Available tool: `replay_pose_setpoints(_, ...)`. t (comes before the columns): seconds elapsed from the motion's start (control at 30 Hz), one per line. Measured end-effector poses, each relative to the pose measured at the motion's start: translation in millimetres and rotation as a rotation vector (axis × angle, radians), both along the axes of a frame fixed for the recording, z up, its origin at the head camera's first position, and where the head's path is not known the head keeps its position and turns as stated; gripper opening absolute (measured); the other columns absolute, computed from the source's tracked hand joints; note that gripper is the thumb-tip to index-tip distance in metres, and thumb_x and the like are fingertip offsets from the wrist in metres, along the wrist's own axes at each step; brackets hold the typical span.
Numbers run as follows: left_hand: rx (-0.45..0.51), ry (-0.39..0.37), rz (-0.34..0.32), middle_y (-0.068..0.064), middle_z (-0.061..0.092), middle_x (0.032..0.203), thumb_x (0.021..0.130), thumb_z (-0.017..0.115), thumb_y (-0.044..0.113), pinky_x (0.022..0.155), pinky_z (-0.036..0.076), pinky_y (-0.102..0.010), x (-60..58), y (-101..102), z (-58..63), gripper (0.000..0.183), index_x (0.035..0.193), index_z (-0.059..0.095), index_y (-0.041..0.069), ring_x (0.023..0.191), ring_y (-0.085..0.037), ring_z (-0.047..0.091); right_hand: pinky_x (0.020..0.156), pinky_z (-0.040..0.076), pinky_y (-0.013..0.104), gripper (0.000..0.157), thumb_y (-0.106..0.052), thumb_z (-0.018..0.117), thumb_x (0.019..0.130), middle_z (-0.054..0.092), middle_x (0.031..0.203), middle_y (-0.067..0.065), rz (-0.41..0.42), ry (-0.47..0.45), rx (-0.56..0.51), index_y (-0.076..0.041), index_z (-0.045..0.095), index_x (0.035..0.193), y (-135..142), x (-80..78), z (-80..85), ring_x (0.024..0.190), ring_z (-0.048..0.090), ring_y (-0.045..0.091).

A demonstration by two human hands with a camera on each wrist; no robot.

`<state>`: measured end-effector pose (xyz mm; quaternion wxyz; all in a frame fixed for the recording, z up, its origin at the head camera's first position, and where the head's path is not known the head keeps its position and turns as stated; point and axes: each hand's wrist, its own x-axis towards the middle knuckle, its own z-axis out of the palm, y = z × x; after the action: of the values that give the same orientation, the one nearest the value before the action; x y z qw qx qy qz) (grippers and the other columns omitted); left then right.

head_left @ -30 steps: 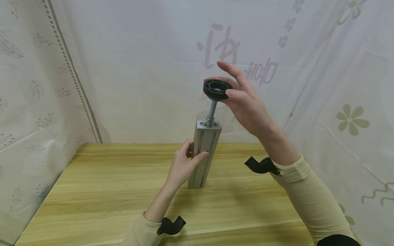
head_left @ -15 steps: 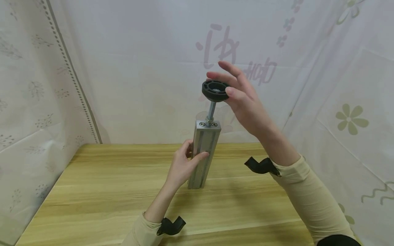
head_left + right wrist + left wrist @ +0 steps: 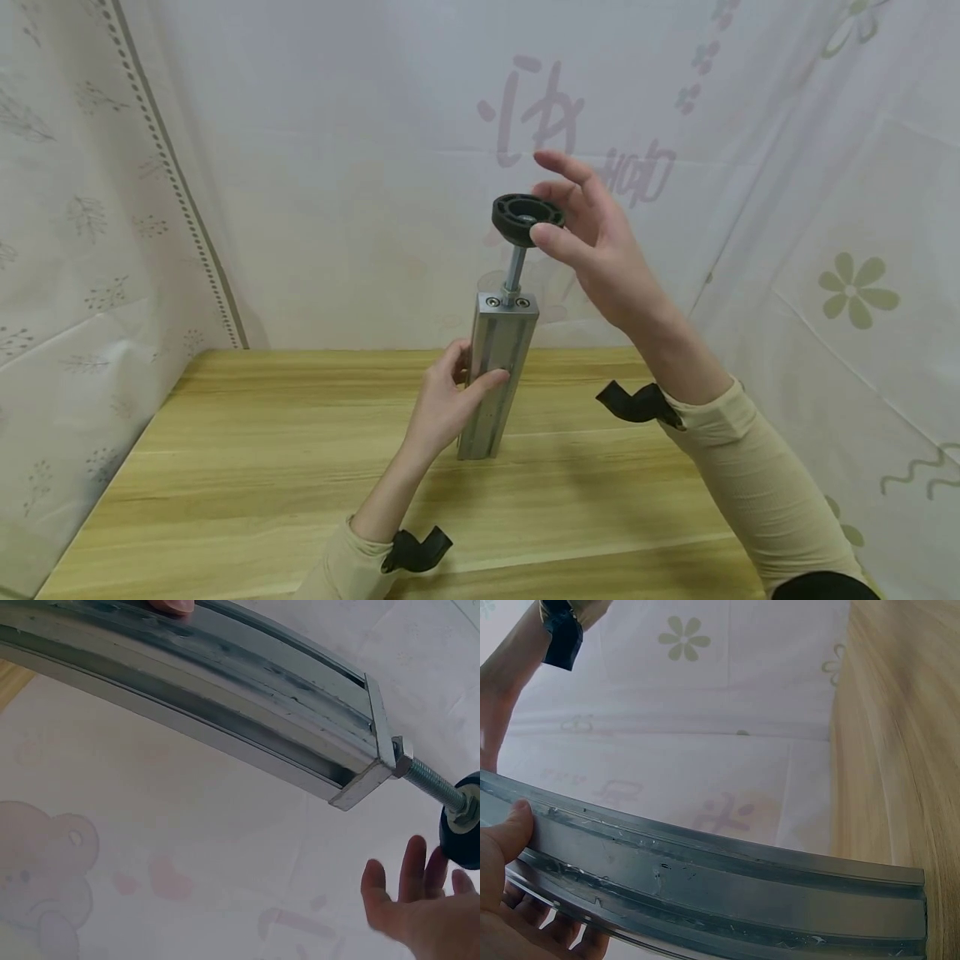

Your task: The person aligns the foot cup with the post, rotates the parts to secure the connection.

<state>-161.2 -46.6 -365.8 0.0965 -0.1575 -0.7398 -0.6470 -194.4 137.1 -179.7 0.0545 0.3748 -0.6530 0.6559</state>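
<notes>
An aluminium profile (image 3: 497, 375) stands upright on the wooden table, leaning slightly right in the head view. A metal end plate (image 3: 507, 303) with two socket screws caps its top. From the plate rises a threaded rod (image 3: 515, 268) with a nut at its base and a black round levelling foot (image 3: 528, 218) on its end. My left hand (image 3: 447, 404) grips the profile mid-length, thumb across the near face and fingers behind. With thumb and fingertips, my right hand (image 3: 600, 242) holds the foot's rim at its right side; its uppermost finger is raised off the foot.
Pale printed curtains (image 3: 337, 167) surround the wooden table (image 3: 262, 433) at the back and sides. Black straps (image 3: 416, 552) are worn at both wrists.
My right thumb has slid left along the foot's near rim, while the fingers behind have drawn back to the right. My left hand and the profile stay in place.
</notes>
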Motion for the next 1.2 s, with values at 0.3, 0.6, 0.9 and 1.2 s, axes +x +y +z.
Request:
replay_pose_setpoints(0.3, -0.003, 0.0, 0.001, -0.009, 0.073, 0.115, 0.09, 0.079, 0.025, 0.082, 0.056, -0.036, -0.5, -0.1, -0.4, 0.038, 0.124, 0.064, 0.013, 0.1, -0.019, 0.067, 0.11, 0.046, 0.032, 0.066, -0.016, 0.056, 0.093, 0.05, 0.149, 0.014, -0.01, 0.016, 0.016, -0.015, 0.035, 0.156, -1.4, -3.1, -2.1, 0.136, 0.053, 0.029)
replay_pose_setpoints(0.6, -0.004, 0.0, -0.003, -0.009, 0.073, 0.115, 0.089, 0.079, 0.025, 0.079, 0.056, -0.034, -1.7, -0.2, -2.8, 0.039, 0.124, 0.064, 0.014, 0.099, -0.019, 0.069, 0.123, 0.036, 0.043, 0.064, -0.003, 0.046, 0.092, 0.059, 0.143, 0.02, 0.169, -0.135, -0.138, -0.014, 0.037, 0.155, -3.1, -6.3, -0.7, 0.131, 0.062, 0.026)
replay_pose_setpoints(0.9, -0.001, -0.004, -0.001, -0.009, 0.072, 0.116, 0.09, 0.079, 0.026, 0.081, 0.056, -0.035, -0.9, 0.2, -1.9, 0.039, 0.125, 0.064, 0.015, 0.1, -0.02, 0.068, 0.094, 0.052, 0.025, 0.065, -0.006, 0.062, 0.092, 0.054, 0.122, 0.007, -0.001, -0.01, -0.01, -0.014, 0.04, 0.152, -3.9, -0.6, -1.7, 0.109, 0.06, 0.02)
replay_pose_setpoints(1.2, -0.006, -0.008, 0.003, -0.008, 0.073, 0.115, 0.09, 0.079, 0.026, 0.08, 0.056, -0.035, -1.3, 0.1, -2.2, 0.039, 0.124, 0.064, 0.015, 0.1, -0.02, 0.068, 0.112, 0.046, 0.032, 0.061, -0.017, 0.051, 0.097, 0.05, 0.149, 0.016, 0.03, -0.017, -0.033, -0.014, 0.036, 0.155, -4.2, -2.9, -3.2, 0.128, 0.061, 0.022)
